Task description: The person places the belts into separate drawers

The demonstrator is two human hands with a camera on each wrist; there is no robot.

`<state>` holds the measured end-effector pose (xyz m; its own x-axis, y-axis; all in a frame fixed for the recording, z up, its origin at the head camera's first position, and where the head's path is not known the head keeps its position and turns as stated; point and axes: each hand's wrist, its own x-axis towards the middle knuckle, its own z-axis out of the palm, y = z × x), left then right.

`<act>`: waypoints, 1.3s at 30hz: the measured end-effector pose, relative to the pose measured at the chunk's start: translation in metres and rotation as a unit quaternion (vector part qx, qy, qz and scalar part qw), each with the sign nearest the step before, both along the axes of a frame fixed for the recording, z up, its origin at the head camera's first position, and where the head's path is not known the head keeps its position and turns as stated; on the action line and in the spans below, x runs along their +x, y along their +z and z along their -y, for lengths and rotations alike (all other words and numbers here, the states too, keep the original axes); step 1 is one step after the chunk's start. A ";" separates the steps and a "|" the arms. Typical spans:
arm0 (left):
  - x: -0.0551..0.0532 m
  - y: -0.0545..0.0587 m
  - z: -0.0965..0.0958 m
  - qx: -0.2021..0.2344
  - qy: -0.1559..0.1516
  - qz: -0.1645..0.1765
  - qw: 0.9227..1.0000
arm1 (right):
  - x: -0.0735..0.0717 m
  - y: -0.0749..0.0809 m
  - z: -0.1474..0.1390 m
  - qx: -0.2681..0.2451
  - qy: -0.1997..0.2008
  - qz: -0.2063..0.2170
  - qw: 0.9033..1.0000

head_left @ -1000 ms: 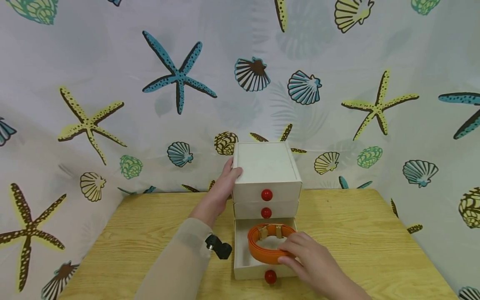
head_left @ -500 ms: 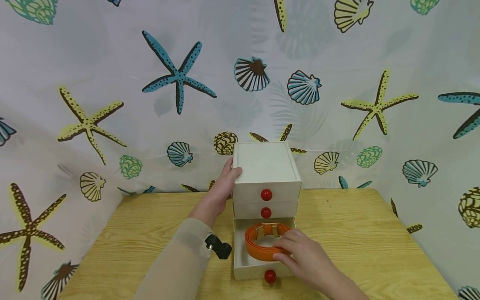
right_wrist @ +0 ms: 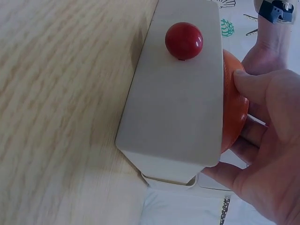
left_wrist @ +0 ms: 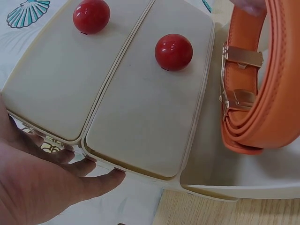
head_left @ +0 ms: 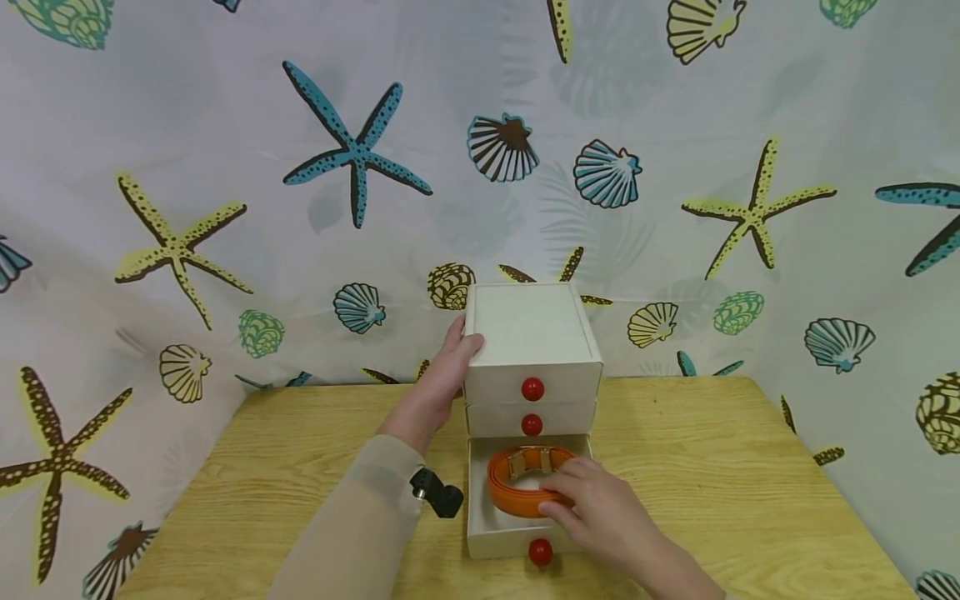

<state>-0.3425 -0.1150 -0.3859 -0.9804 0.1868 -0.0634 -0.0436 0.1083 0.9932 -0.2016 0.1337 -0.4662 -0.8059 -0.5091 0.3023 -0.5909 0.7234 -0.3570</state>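
A small off-white drawer cabinet (head_left: 534,325) stands on the table, and its bottom drawer (head_left: 498,547) is pulled out. A coiled orange belt (head_left: 517,502) with gold-toned metal parts sits within that drawer, its upper edge above the front panel in the right wrist view. My right hand (head_left: 607,518) pinches the near right side of the coil between thumb and fingers. Whether the belt touches the drawer floor cannot be seen. My left hand (head_left: 438,379) rests against the cabinet's left side, thumb at the top edge; the left wrist view shows its fingers (left_wrist: 101,183) stretched along that side.
Red ball knobs mark the top drawer (head_left: 532,388), the middle drawer (head_left: 532,425) and the pulled-out one; the upper two are closed. Wood-grain table (head_left: 697,467) surface extends on both sides. Behind hangs a cloth (head_left: 420,250) printed with starfish and shells.
My right hand has moved the coiled belt slightly left and farther back in the bottom drawer. The left hand and the cabinet have stayed in place.
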 end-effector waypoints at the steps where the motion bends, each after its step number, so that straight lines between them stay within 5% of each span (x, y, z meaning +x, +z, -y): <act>1: 0.000 0.000 0.000 -0.001 0.000 0.000 1.000 | -0.001 -0.001 0.001 0.000 -0.001 -0.001 1.000; 28: -0.001 -0.001 0.001 0.000 -0.001 0.000 1.000 | -0.015 -0.019 0.011 0.018 -0.026 -0.022 0.999; 39: -0.001 -0.001 0.001 -0.002 0.003 0.003 1.000 | -0.020 -0.020 0.013 0.025 -0.018 0.007 0.999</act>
